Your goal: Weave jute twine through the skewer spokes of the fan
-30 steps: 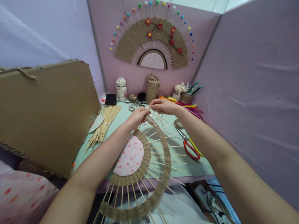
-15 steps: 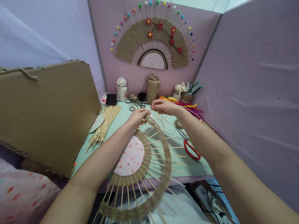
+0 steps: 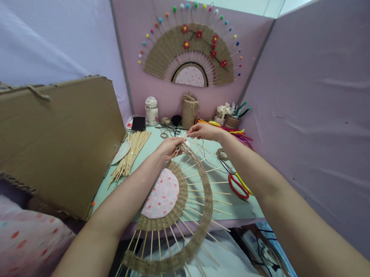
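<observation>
Little had shifted since a second before: our two hands stayed together at the far end of the weaving, and the view dipped only slightly. On the left a big cardboard sheet [image 3: 53, 138] leaned upright, with a bundle of bamboo skewers [image 3: 131, 152] lying on the mint-green table [image 3: 242, 208] just beside it. Our left hand [image 3: 169, 147] had its fingers closed on the far tip of the outer jute band of the half-made fan [image 3: 168, 194]. That fan lay flat on the table, its near part hanging over the edge towards us. Behind it stood a white jar [image 3: 151, 110] and a twine spool [image 3: 189, 109], and a finished fan [image 3: 191, 56] hung on the pink wall. Our right hand [image 3: 206, 131], nearly touching the left, pinched a thin twine strand [image 3: 200, 148] that trailed loosely over the skewer spokes. Further right lay red-handled scissors [image 3: 236, 183], near coloured pipe cleaners [image 3: 235, 133].
</observation>
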### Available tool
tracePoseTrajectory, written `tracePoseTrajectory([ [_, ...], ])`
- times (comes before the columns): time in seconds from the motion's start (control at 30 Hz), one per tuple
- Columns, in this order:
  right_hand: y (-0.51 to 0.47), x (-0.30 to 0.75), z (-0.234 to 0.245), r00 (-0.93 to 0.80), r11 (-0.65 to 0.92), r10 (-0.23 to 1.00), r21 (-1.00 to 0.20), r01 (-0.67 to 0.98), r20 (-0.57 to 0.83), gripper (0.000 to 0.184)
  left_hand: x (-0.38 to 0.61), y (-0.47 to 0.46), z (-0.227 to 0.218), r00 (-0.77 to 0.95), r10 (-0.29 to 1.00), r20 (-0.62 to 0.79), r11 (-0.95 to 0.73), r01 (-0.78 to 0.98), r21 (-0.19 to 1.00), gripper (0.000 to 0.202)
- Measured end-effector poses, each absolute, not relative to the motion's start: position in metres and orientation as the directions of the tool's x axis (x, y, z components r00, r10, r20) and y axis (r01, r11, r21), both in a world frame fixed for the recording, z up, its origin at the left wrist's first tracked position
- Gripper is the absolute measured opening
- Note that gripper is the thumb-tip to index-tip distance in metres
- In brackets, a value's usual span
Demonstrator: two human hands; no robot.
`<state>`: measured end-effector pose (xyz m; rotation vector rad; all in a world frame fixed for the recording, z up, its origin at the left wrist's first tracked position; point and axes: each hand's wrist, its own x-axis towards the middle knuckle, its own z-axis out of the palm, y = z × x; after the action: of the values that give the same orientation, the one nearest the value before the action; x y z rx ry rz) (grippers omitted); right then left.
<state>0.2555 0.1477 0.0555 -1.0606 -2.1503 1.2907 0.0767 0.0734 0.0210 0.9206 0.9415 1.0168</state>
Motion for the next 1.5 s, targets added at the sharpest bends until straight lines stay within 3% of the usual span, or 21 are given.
tracePoseTrajectory([
  [0.17,0.152,0.236,0.061,-0.584,0.4,0.81,-0.781,0.48,0.055,0.025,0.077,0.079,0.014,0.297,0.937,-0.186,0.277,-0.305,0.911,0.01],
  [0.43,0.133,0.225,0.078,-0.713,0.53,0.688,-0.765,0.366,0.135,0.032,0.074,0.076,0.007,0.288,0.935,-0.207,0.305,-0.353,0.885,0.009],
  [0.57,0.122,0.234,0.076,-0.704,0.53,0.694,-0.77,0.356,0.152,0.031,0.071,0.076,0.003,0.312,0.925,-0.218,0.341,-0.428,0.837,0.007],
  [0.77,0.12,0.25,0.069,-0.637,0.491,0.749,-0.797,0.352,0.18,0.033,0.068,0.075,0.011,0.362,0.889,-0.28,0.446,-0.544,0.711,0.024],
  [0.97,0.121,0.248,0.058,-0.636,0.473,0.747,-0.827,0.305,0.192,0.033,0.07,0.08,0.005,0.37,0.889,-0.272,0.442,-0.529,0.725,0.012],
  [1.17,0.127,0.244,0.054,-0.576,0.488,0.783,-0.807,0.332,0.236,0.033,0.071,0.079,0.001,0.327,0.898,-0.294,0.434,-0.55,0.713,0.014],
  [1.5,0.138,0.25,0.037,-0.519,0.354,0.844,-0.867,0.35,0.135,0.032,0.069,0.084,-0.004,0.327,0.899,-0.293,0.435,-0.571,0.697,0.014],
])
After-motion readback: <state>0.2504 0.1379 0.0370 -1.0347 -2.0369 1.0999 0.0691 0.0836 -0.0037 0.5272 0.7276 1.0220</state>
